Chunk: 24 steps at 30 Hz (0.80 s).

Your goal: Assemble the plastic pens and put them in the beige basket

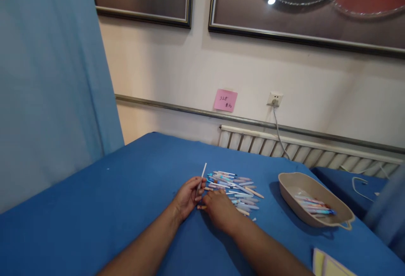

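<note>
My left hand (189,196) is closed in a pinch around a thin white pen refill (203,172) that sticks up and away from it. My right hand (220,209) lies knuckles-up right beside it, fingers curled over a small orange-tipped pen part (200,207); what it holds is mostly hidden. Both hands rest on the blue table (126,191) at the near edge of a pile of several pastel pens (236,187). A beige oval tray (289,183) to the right holds several more pens (313,206).
A blue curtain (47,78) hangs on the left. Behind the table are a wall with a pink note (225,100), a socket with a cable (274,99) and a radiator (300,147). Yellow paper (329,265) lies at the bottom right corner.
</note>
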{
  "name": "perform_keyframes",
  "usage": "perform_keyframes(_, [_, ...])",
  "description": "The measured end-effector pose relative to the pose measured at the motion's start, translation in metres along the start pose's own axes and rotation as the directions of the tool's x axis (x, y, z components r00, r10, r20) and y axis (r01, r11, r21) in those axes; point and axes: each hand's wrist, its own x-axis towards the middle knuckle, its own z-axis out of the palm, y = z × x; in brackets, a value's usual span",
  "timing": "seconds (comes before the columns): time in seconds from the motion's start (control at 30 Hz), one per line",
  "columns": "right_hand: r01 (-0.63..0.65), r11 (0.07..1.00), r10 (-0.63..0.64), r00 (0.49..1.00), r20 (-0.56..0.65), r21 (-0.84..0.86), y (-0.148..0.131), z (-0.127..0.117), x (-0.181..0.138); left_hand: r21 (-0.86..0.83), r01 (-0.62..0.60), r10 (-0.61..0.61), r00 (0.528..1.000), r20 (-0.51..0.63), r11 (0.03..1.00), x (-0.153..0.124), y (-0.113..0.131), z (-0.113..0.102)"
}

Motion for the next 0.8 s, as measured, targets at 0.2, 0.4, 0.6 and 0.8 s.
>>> perform_keyframes(0.2, [-0.234, 0.845, 0.357, 0.917, -0.181, 0.480, 0.017, -0.010, -0.016, 0.013, 0.012, -0.012, 1.000, 0.010, 1.000, -0.004, 0.001, 0.003])
perform_keyframes(0.4, [-0.195, 0.276, 0.673, 0.739, -0.044, 0.941, 0.052, -0.020, -0.068, 0.356, 0.073, -0.123, 0.985, 0.120, 0.932, -0.014, -0.019, 0.027])
perform_keyframes(0.6, [-0.053, 0.000, 0.729, 0.683, 0.037, 0.999, 0.065, -0.020, -0.088, 0.691, 0.005, -0.192, 0.962, 0.194, 0.723, -0.019, -0.038, 0.043])
perform_keyframes(0.8, [-0.112, 0.050, 0.680, 0.732, 0.048, 0.992, 0.070, -0.024, -0.087, 0.781, -0.054, -0.163, 0.967, 0.197, 0.622, -0.017, -0.036, 0.043])
